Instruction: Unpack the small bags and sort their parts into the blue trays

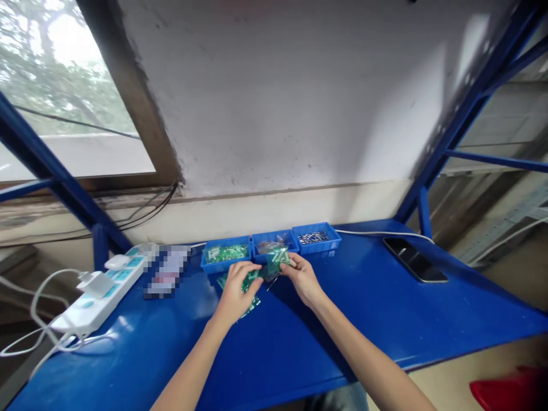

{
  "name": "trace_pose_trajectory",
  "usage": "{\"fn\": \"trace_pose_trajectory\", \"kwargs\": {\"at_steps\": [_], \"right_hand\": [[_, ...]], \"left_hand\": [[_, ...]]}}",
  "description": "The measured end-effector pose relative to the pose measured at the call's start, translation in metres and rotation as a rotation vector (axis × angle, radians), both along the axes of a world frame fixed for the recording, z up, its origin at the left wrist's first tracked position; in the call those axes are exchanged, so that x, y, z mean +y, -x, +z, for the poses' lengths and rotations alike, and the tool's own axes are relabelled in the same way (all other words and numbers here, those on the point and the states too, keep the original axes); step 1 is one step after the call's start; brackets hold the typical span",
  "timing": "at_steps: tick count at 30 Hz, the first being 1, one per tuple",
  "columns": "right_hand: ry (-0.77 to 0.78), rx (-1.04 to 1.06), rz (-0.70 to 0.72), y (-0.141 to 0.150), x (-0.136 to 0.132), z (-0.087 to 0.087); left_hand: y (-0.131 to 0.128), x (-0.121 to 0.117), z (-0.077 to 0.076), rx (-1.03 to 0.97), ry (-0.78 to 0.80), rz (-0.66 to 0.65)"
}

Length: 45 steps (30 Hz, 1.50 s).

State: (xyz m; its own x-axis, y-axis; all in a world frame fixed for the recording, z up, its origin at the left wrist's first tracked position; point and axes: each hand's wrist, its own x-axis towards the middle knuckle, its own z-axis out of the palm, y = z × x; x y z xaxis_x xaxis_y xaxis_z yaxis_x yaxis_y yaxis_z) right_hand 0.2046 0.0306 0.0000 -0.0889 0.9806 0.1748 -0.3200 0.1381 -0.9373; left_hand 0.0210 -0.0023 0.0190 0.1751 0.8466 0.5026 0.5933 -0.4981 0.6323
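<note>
My right hand (pixel 302 276) pinches a small green plastic packet (pixel 277 258) with pale pieces showing through it, held up in front of the middle bin. To the left, my left hand (pixel 238 290) has its thumb and fingers apart, with nothing seen between them. Beneath and around it lie several green packets (pixel 252 307) on the blue table. Below the held packet is a small thin dark item (pixel 273 283), too small to name. Three blue bins stand in a row: the left bin (pixel 226 266) holds green packets, the middle bin (pixel 257 257) clear bags, the right bin (pixel 317 247) small metal pieces.
A white power strip (pixel 92 302) with plugs and loose cables lies at the left, beside a pixelated flat object (pixel 168 273). A black phone (pixel 414 260) rests on the right. Blue frame posts (pixel 423 214) rise at both sides, with a wall behind.
</note>
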Motion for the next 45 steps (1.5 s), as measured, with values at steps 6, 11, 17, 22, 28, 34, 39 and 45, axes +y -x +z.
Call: {"fn": "trace_pose_trajectory", "kwargs": {"at_steps": [6, 11, 17, 22, 28, 34, 39, 45], "right_hand": [[-0.308, -0.267, -0.087, 0.002, -0.012, -0.001], [-0.514, -0.632, -0.206, 0.009, -0.017, -0.004], [-0.168, -0.482, 0.108, 0.015, -0.016, -0.003], [-0.15, -0.444, -0.001, 0.019, -0.014, -0.007], [-0.53, -0.58, -0.083, 0.011, -0.016, -0.006], [-0.716, -0.78, -0.061, 0.015, -0.019, -0.011], [-0.589, -0.802, -0.184, 0.008, -0.009, -0.013], [-0.449, -0.853, -0.228, -0.004, -0.004, -0.005]], "left_hand": [[-0.001, 0.0, -0.011, -0.396, 0.495, -0.105], [-0.004, 0.003, -0.014, -0.463, 0.397, -0.033], [0.005, -0.002, -0.006, -0.069, -0.022, -0.075], [-0.002, -0.009, -0.001, 0.067, 0.017, -0.178], [0.002, -0.003, -0.004, -0.363, 0.56, -0.043], [0.039, 0.019, 0.01, -0.401, 0.354, 0.085], [0.085, 0.052, 0.034, 0.032, 0.129, 0.241], [0.083, 0.081, 0.038, 0.429, 0.311, 0.167]]}}
